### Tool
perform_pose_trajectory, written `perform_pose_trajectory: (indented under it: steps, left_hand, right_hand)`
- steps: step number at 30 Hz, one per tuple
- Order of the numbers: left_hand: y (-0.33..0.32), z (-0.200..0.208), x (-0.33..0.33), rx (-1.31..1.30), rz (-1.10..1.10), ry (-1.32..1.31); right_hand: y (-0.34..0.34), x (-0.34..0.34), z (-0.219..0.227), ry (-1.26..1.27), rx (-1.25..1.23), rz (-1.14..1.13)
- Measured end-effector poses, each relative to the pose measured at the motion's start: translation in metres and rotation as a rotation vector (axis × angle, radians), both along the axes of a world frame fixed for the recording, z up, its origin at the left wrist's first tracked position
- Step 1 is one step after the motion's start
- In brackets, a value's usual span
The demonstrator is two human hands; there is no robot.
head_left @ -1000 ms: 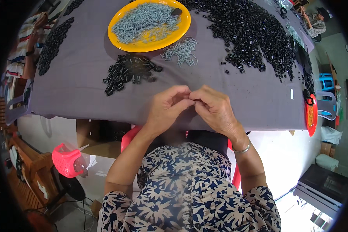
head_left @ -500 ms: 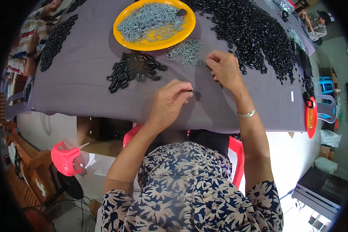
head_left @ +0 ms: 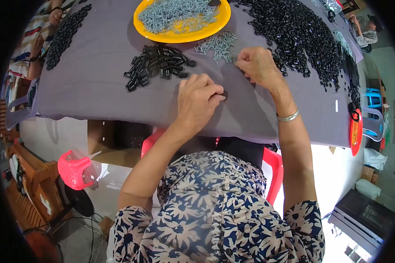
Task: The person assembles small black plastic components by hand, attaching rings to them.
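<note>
Over the near part of the cloth, my left hand (head_left: pixel 199 98) is closed with its back turned up, thumb and fingertips pinched. The small black piece it holds is hidden by the fingers now; it showed half a second ago. My right hand (head_left: pixel 260 68) is also closed, finger and thumb together beside a small pile of silvery screws (head_left: pixel 218 45). Whatever it pinches, if anything, is too small to make out. To the left lies a small heap of black plastic pieces (head_left: pixel 158 65). A yellow plate (head_left: pixel 180 38) full of the same screws stands behind.
A large spread of black pieces (head_left: pixel 298 37) covers the right side of the grey tablecloth (head_left: pixel 96 98). More pieces (head_left: pixel 66 37) lie at far left, by another person's arm (head_left: pixel 36 57). A red plate (head_left: pixel 355 131) sits at the right edge. Another person (head_left: pixel 366 33) is far right.
My left hand has turned so its back faces up, hiding the black piece. The view has shifted slightly, the table sitting higher in it. My right hand stays near the screws.
</note>
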State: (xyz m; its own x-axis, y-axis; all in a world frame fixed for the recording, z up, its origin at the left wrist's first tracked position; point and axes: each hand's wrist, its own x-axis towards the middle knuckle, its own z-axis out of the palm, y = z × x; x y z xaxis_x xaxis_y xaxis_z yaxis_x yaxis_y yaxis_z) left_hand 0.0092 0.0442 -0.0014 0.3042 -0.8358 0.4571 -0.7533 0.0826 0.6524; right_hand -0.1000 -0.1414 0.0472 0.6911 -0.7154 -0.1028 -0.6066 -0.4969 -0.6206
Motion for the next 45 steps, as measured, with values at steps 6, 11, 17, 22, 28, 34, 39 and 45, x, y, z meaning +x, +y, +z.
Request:
perform_pose_trajectory:
  steps: [6, 11, 17, 22, 28, 34, 39, 45]
  left_hand:
    - [0.0, 0.0, 0.001, 0.038, 0.027, 0.005]
    - [-0.003, -0.002, -0.001, 0.019, 0.024, 0.044]
    - [-0.003, -0.002, 0.0, 0.035, 0.016, 0.019]
    - [-0.002, -0.002, 0.001, 0.042, 0.005, 0.013]
    - [-0.003, -0.003, 0.001, 0.035, 0.001, 0.034]
    - [-0.005, -0.003, 0.001, -0.001, -0.016, 0.044]
    - [-0.005, -0.001, 0.003, 0.005, -0.036, 0.011]
    - [-0.003, 0.001, 0.002, 0.027, -0.04, 0.016]
  right_hand:
    - [0.016, -0.016, -0.008, -0.236, 0.217, 0.032]
    - [0.056, -0.033, -0.021, -0.44, 0.41, 0.058]
    - [0.074, -0.032, -0.03, -0.571, 0.252, 0.109]
    - [0.075, -0.028, -0.025, -0.532, 0.239, 0.103]
    - [0.075, -0.03, -0.031, -0.487, 0.022, 0.138]
    - [0.081, -0.027, -0.028, -0.511, -0.309, 0.269]
    - [0.079, -0.026, -0.033, -0.528, -0.315, 0.295]
    - [0.079, -0.03, -0.036, -0.558, -0.257, 0.306]
